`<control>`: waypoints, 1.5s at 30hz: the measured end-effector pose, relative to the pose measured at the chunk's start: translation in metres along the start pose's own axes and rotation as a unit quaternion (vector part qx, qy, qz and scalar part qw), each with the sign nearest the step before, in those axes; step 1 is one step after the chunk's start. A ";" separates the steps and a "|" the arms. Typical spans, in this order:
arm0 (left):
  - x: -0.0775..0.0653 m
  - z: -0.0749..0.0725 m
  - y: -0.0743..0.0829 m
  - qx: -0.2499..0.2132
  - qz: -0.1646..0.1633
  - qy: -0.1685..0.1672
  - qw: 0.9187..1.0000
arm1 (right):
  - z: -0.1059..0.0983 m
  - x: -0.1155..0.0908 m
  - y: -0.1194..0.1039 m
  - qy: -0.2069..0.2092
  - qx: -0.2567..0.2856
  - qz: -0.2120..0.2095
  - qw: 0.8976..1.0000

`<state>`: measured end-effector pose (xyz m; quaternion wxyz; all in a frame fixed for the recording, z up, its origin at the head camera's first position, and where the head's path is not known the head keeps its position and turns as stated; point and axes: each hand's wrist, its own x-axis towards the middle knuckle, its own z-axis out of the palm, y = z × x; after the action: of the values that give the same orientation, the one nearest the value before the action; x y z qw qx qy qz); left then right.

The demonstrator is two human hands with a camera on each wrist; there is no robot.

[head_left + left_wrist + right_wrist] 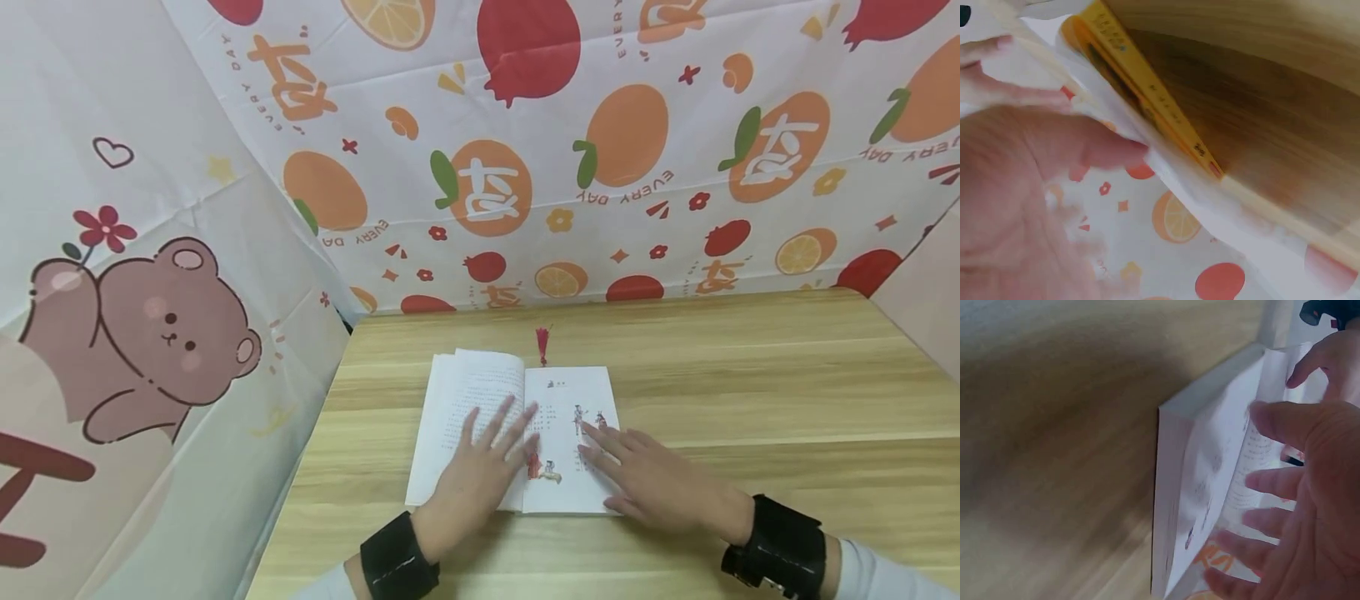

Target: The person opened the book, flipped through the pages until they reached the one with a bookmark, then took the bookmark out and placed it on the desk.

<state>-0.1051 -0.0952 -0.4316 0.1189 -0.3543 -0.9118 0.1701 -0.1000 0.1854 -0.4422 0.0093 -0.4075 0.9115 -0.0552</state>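
An open book [577,379] lies on the wooden table, printed text on its left page and small coloured figures on its right. My left hand [474,473] is spread over the middle of the book, fingers apart and pointing up the page. Over the right page's outer edge is my right hand [660,477], its fingers stretched toward the printed figures. Whether the fingertips touch the paper I cannot tell. In the left wrist view, a yellow printed edge of the book [1147,87] shows beside my thumb. The right wrist view has straight, separated fingers above the tilted-looking page [1210,475].
A red tassel [542,343] lies on the table [750,375] just beyond the book's top edge. Behind the table hangs a fruit-patterned cloth [555,208], with a bear-patterned cloth [172,333] at the left. Black bands [780,546] circle both wrists.
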 end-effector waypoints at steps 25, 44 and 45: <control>0.003 0.008 -0.012 -0.182 -0.004 -0.120 0.976 | 0.003 0.001 0.003 -0.010 0.017 0.029 0.999; 0.000 0.008 -0.013 -0.211 -0.002 -0.107 0.972 | -0.003 0.005 0.003 -0.029 0.051 0.040 0.997; 0.000 0.007 -0.012 -0.222 -0.003 -0.108 0.969 | -0.003 0.006 0.003 -0.028 0.047 0.036 0.998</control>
<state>-0.1148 -0.1054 -0.4332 -0.0611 -0.3486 -0.9353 0.0002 -0.1060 0.1831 -0.4391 0.0557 -0.3746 0.9214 -0.0866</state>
